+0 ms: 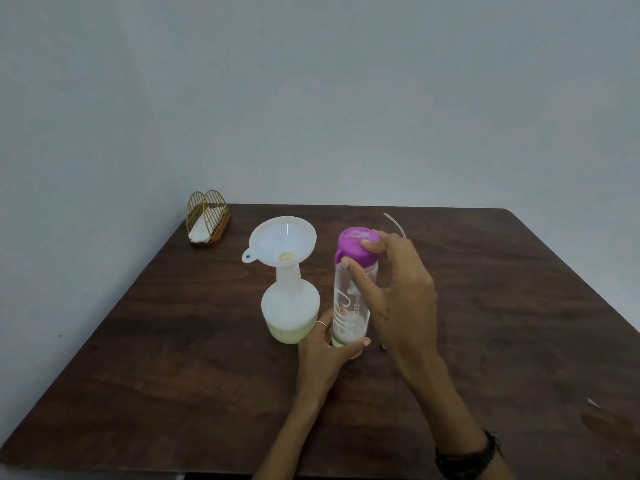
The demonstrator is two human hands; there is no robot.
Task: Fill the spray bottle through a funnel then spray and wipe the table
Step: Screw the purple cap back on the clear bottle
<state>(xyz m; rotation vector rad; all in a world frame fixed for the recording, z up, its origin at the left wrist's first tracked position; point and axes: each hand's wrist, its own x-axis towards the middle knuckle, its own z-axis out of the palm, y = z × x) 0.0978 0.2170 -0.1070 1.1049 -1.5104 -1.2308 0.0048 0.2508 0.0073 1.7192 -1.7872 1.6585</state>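
At frame centre, the spray bottle (290,306) stands upright on the table (173,358), funnel (282,241) seated in its neck, pale liquid at its base. Just right, the left hand (323,351) wraps the clear bottle (349,306) at its base; right hand (398,289) fingertips pinch the purple cap (356,247).

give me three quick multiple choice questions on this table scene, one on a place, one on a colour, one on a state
1. Where is the funnel?
A. in the spray bottle's neck
B. flat on the table
C. in the napkin holder

2. What colour is the clear bottle's cap?
A. green
B. purple
C. black

3. How full is the spray bottle?
A. to the neck
B. empty
C. a low layer of pale liquid

Answers: 1 A, it stands upright in the neck. 2 B, purple under the right hand. 3 C, liquid shows only near its base; the left hand steadies the clear bottle.
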